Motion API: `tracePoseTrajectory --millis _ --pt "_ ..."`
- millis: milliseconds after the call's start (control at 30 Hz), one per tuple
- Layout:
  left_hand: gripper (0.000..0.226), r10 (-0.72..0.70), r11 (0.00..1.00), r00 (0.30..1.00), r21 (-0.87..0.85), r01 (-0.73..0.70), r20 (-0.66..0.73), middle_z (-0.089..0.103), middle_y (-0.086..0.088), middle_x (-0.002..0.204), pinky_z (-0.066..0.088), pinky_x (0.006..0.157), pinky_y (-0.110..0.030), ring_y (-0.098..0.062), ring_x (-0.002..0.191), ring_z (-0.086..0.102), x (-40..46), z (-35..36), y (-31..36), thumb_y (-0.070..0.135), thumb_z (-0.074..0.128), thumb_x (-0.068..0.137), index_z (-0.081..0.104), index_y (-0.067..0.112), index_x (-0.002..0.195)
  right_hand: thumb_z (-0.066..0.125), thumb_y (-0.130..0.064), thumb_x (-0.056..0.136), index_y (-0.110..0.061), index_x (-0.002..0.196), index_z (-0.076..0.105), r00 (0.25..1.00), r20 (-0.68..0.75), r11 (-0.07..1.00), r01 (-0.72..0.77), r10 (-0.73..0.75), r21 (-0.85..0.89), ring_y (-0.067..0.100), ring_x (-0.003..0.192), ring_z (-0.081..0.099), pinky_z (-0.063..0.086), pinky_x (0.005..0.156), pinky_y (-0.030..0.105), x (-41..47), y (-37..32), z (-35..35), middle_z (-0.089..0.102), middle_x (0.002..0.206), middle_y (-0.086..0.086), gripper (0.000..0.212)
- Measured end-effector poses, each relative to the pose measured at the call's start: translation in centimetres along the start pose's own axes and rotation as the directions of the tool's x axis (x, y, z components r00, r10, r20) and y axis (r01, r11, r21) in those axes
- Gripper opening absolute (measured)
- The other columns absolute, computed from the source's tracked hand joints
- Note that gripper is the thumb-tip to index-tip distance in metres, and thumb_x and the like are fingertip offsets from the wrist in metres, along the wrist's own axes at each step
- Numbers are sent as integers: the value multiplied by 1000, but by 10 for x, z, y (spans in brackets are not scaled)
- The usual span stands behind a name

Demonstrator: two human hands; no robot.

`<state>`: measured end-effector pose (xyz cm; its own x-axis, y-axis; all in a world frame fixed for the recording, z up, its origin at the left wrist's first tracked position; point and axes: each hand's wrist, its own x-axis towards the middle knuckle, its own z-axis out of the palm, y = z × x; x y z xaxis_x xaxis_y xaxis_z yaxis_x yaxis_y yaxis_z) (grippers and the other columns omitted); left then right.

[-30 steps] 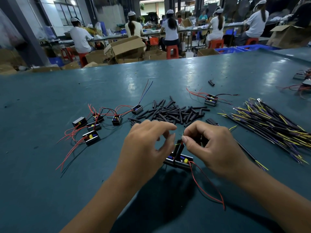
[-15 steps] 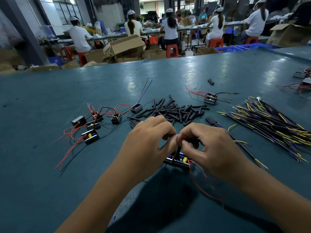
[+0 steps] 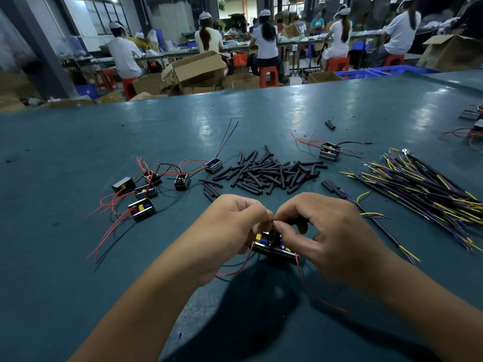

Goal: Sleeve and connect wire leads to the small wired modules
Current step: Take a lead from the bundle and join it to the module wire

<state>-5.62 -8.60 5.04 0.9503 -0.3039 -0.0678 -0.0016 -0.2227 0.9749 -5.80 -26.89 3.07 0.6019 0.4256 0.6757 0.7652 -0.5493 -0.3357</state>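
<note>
On the teal table (image 3: 78, 257), a black open-topped module (image 3: 271, 245) with yellow and blue parts inside is laid with its long axis left to right, red leads trailing toward the viewer. Above it, a black sleeve (image 3: 294, 222) is pinched by the curled right hand (image 3: 332, 236); the left hand (image 3: 230, 226) is curled fingertip-to-fingertip against it, its hold hidden.

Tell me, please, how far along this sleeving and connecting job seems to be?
Nothing is plainly finished: the cluster of modules at the left shows only bare red and black leads. In hand: left hand and right hand pinch leads together above one module. Left: the sleeve pile and wire bundle.
</note>
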Motion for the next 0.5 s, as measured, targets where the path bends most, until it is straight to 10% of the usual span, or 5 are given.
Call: tracePoseTrajectory --millis 133,233,333,500 --pt "12 217 956 973 222 -195 -81 51 8 65 31 51 -19 -8 53 38 -2 -8 -1 24 59 82 66 21 72 68 -17 87 -13 82 68 999 4 999 -39 38 26 1 67 51 43 64 17 0 5 -1 61 74 -14 6" --pt "20 595 621 804 622 -478 24 56 15 91 37 68 -13 -4 75 50 -5 -20 2 12 67 81 69 24 97 67 -16 87 -14 85 68 999 13 998 -48 47 34 -3 69 50 42 65 14 0 6 -2 57 76 -19 3" --pt "42 687 429 718 733 -528 115 56 7 114 45 84 -24 -8 102 54 -5 -25 1 15 75 80 68 21 121 68 -13 84 -13 87 68 999 18 999 -34 33 25 -5 70 48 40 67 10 0 7 -2 54 78 -20 2" --pt "19 732 229 646 814 -533 217 63 2 105 47 76 -44 -19 87 54 -2 -26 -1 23 77 84 78 21 103 66 -13 87 -12 86 68 999 19 999 -30 30 40 -2 69 49 43 65 16 1 7 -3 54 77 -20 3"
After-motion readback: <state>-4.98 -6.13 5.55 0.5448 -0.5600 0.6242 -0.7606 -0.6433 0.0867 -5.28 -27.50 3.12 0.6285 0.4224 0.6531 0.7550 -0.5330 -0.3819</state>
